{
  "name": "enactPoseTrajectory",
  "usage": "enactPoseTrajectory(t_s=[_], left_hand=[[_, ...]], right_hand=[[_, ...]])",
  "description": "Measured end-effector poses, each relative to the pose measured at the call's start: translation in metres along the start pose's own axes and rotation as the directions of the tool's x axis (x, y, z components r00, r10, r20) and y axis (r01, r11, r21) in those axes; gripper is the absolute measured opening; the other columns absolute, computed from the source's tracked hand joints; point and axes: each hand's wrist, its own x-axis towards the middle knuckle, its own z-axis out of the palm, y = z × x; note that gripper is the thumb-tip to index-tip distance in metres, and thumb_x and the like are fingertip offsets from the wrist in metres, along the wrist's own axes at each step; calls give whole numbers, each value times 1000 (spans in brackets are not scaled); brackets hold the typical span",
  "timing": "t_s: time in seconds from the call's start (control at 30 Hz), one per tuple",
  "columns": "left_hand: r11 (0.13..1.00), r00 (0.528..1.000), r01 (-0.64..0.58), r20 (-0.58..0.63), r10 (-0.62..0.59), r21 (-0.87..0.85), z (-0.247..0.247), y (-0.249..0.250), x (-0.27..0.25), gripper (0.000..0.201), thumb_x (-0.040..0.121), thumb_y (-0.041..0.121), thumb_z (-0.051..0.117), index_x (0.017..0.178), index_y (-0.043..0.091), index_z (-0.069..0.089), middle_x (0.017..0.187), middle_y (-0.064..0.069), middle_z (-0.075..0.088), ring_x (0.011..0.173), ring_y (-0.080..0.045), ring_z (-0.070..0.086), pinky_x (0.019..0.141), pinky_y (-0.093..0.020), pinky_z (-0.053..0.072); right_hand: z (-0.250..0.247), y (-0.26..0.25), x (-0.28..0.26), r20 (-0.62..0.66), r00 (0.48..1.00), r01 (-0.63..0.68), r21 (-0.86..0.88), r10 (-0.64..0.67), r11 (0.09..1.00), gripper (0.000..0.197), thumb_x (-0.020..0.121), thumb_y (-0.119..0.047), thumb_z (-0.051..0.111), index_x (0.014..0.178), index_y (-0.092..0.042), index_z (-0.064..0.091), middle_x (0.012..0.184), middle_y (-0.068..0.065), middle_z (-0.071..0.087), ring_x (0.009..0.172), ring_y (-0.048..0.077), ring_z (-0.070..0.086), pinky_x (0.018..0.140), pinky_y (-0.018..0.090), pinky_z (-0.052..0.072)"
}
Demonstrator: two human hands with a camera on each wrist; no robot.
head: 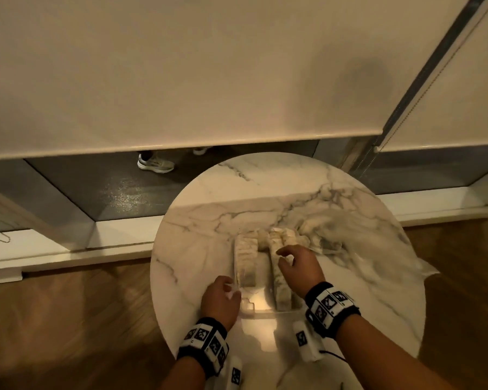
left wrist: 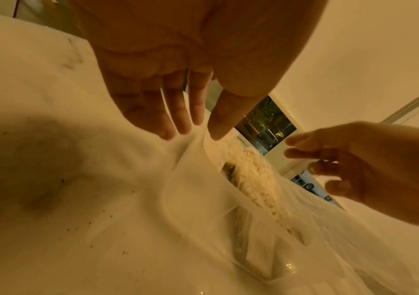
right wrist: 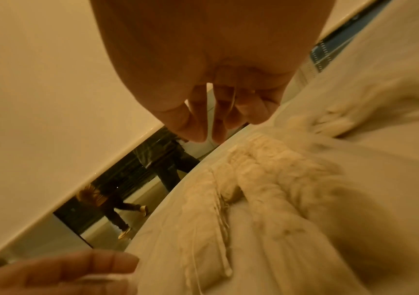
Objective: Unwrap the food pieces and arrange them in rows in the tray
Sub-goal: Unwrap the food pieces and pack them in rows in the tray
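Note:
A clear plastic tray (head: 261,312) sits on the round marble table (head: 203,220). Pale food pieces lie in it as a left row (head: 247,257) and a right row (head: 281,288), joined by pieces along the far end (head: 264,237). My left hand (head: 231,285) has straight fingers whose tips touch the tray's near-left corner (left wrist: 198,151). My right hand (head: 285,256) hovers over the right row with loosely curled fingers (right wrist: 218,131) and holds nothing. More food (head: 316,226) lies blurred on crumpled clear wrap (head: 378,257) to the right of the tray.
The table's rim curves close on the left and near sides, with wooden floor (head: 68,319) below. A lowered blind (head: 181,80) hangs behind the table. A person's shoe (head: 155,163) shows beyond the glass.

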Motion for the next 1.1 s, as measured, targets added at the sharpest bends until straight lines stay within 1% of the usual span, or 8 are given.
enactPoseTrajectory(t_s=[0.23,0.47,0.6,0.73,0.87,0.93,1.0,1.1], left_hand=[[950,949,-166,-221,227,264,8,35,-19,23,78,25,76,97,33,65,127,0,52,126,-28,36,101,-44,33],[823,841,-542,106,531,170,65,81,-36,19,84,18,71,91,33,63,96,14,58,102,-16,53,88,-25,39],[800,804,-585,229,549,137,103,107,-49,20,85,20,69,90,38,62,96,17,60,101,-11,53,92,-27,43],[780,791,-603,256,557,166,130,126,-63,17,87,21,67,90,37,63,97,17,61,99,-5,52,87,-19,39],[806,810,-572,263,525,153,152,137,-72,16,85,18,69,89,33,66,97,13,63,99,-8,57,89,-21,43],[812,818,-560,263,511,163,163,143,-76,18,84,18,70,89,35,65,98,14,63,100,-7,58,90,-22,46],[808,817,-562,269,510,174,170,152,-81,18,84,17,69,90,34,67,102,14,62,100,-2,56,92,-20,45],[773,792,-601,287,539,205,182,168,-88,20,85,23,69,98,37,68,120,14,54,113,-1,49,100,-15,36]], right_hand=[[-39,85,-56,-66,961,-253,186,269,949,15,89,-23,64,100,-31,69,93,-10,66,79,11,61,71,23,47],[-89,147,-94,-308,680,-491,481,665,726,29,84,-25,76,103,-11,58,85,3,61,76,21,58,74,32,47],[-124,184,-75,-308,613,-407,666,728,625,74,74,-29,87,132,-9,45,123,14,56,111,32,58,97,43,49],[-151,208,-44,-236,678,-367,711,696,600,79,73,-35,87,138,-10,49,130,9,53,120,30,54,103,43,46],[-163,211,-26,-261,800,-275,641,541,716,18,84,-26,78,86,-11,69,91,1,70,92,22,65,91,38,52],[-168,207,-24,-264,834,-198,677,485,709,20,87,-17,75,73,-8,63,77,3,69,78,18,64,78,29,53],[-175,192,-28,-171,867,-149,808,468,570,14,91,-8,69,80,-3,61,81,11,71,77,21,67,68,19,54],[-185,170,-41,53,926,-186,925,373,330,11,96,-11,62,87,-5,59,91,23,73,83,30,72,64,30,58]])
